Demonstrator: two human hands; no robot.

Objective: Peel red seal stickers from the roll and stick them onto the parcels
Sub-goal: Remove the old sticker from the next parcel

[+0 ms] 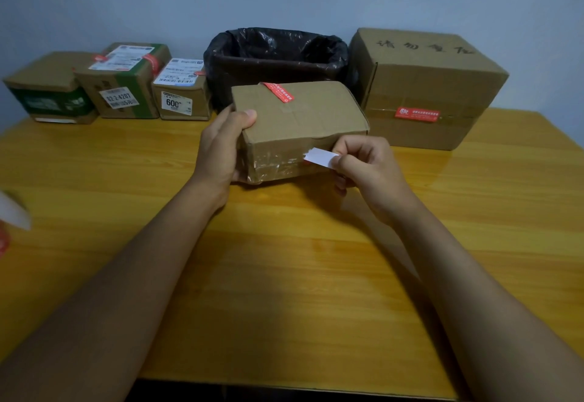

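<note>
A brown cardboard parcel (300,123) sits in the middle of the wooden table (284,275), tilted up a little at its near edge. A red seal sticker (278,92) lies across its top. My left hand (221,149) grips the parcel's left end, thumb on top. My right hand (363,167) pinches a white paper strip (320,157) against the parcel's taped front face; a bit of red shows beneath the strip. The sticker roll (9,221) is a blurred white and red shape at the far left edge.
Three small parcels (126,85) stand in a row at the back left, two with red stickers. A black-lined bin (275,54) stands behind the held parcel. A large box (423,85) with a red sticker on its front stands at the back right.
</note>
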